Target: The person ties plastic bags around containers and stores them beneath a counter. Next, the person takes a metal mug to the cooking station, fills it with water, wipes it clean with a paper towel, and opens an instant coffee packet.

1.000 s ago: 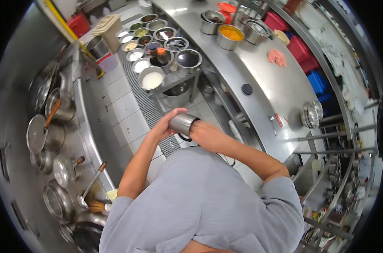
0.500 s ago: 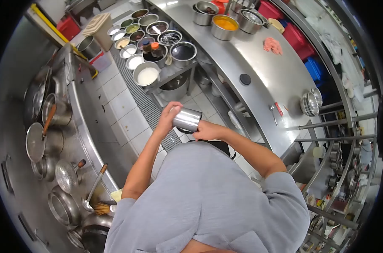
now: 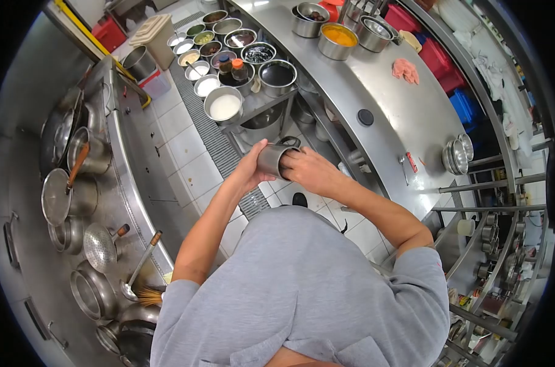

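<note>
Above the floor in front of my body, a metal mug (image 3: 270, 160) lies on its side between my hands, its dark handle at the top. My left hand (image 3: 251, 168) wraps round the base end. At the mouth, my right hand (image 3: 311, 173) is curled over the rim, and the fingertips are hidden inside the mug. Whether anything else is in those fingers does not show. Beyond the mug, a low stand bears several metal pots of sauces and powders, with a pot of white contents (image 3: 224, 106) nearest.
To the right runs a steel counter (image 3: 381, 92) with a pot of orange liquid (image 3: 337, 40), a pink cloth (image 3: 406, 70), a black round lid (image 3: 365, 117) and stacked bowls (image 3: 455, 156). At left, a cooking range holds pots, a skimmer (image 3: 100, 246) and a ladle (image 3: 129, 289).
The mug has turned, bringing its handle from the lower side to the top. My right fingers have moved into its mouth. The view has shifted slightly, and a shoe now shows below.
</note>
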The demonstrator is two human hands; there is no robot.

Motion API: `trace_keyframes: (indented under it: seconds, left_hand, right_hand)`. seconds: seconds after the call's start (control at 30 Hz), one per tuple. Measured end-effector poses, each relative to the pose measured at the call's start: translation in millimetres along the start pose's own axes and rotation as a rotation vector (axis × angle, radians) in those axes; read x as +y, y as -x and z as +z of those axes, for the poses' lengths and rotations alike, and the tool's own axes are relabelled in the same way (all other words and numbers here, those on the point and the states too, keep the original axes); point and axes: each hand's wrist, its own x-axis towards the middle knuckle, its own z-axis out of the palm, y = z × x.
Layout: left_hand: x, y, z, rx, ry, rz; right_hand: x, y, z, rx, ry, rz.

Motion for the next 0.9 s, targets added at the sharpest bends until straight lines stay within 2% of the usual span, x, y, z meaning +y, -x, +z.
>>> trace_keyframes:
  seconds: [0.1, 0.2, 0.23, 0.3, 0.33, 0.37, 0.43, 0.47, 0.53, 0.57, 0.6, 0.63, 0.67, 0.7, 0.73, 0.77, 0.9]
  left_hand:
    - [3, -11, 0, 0.021, -0.107, 0.180]
    - [4, -14, 10, 0.082, -0.219, 0.379]
    - [7, -15, 10, 0.126, -0.408, 0.430]
    - [17, -12, 13, 0.010, -0.844, 0.888]
    - [23, -8, 16, -0.064, -1.050, 1.117]
    - [30, -3, 19, -0.197, -1.080, 1.060]
    - [29, -12, 22, -0.303, -1.023, 1.069]
    - [32, -17, 26, -0.350, -1.000, 1.081]
    - [28, -26, 21, -0.551, -0.213, 0.216]
    - [36, -32, 21, -0.612, -0.307, 0.076]
    - [42, -40, 26, -0.665, -0.400, -0.066]
    - [50, -47, 42, -0.778, -0.649, -0.097]
    - [55, -49, 54, -0.826, -0.843, -0.057]
    - [61, -53, 68, -0.870, -1.038, -0.010]
    - [69, -55, 86, -0.910, -1.233, 0.042]
    - [74, -55, 109, -0.911, -1.148, -0.054]
    - [71, -71, 175, -0.811, -1.318, 0.097]
  right_hand:
    - [29, 9, 40, -0.050, 0.047, 0.139]
    - [22, 10, 64, 0.155, -0.421, 0.338]
    - [16, 12, 62, 0.181, -0.900, 0.472]
    - [2, 19, 55, 0.252, -1.876, 0.699]
    - [-2, 24, 56, 0.303, -1.928, 0.690]
    - [-4, 30, 57, 0.353, -1.978, 0.679]
    - [1, 42, 53, 0.427, -2.062, 0.643]
    - [10, 48, 48, 0.345, -1.645, 0.587]
    - [29, 60, 34, 0.202, -0.814, 0.460]
    - [29, 62, 28, 0.260, -0.318, 0.254]
    - [24, 62, 14, 0.172, -0.229, 0.195]
    - [17, 63, -1, 0.083, -0.142, 0.135]
    - [14, 65, -15, -0.008, -0.052, 0.070]
    - [14, 69, -26, -0.108, -0.121, 0.151]
    - [26, 78, -26, -0.066, -0.144, 0.147]
    - [41, 88, -21, -0.022, -0.168, 0.144]
    - [70, 128, -10, 0.268, -0.401, 0.252]
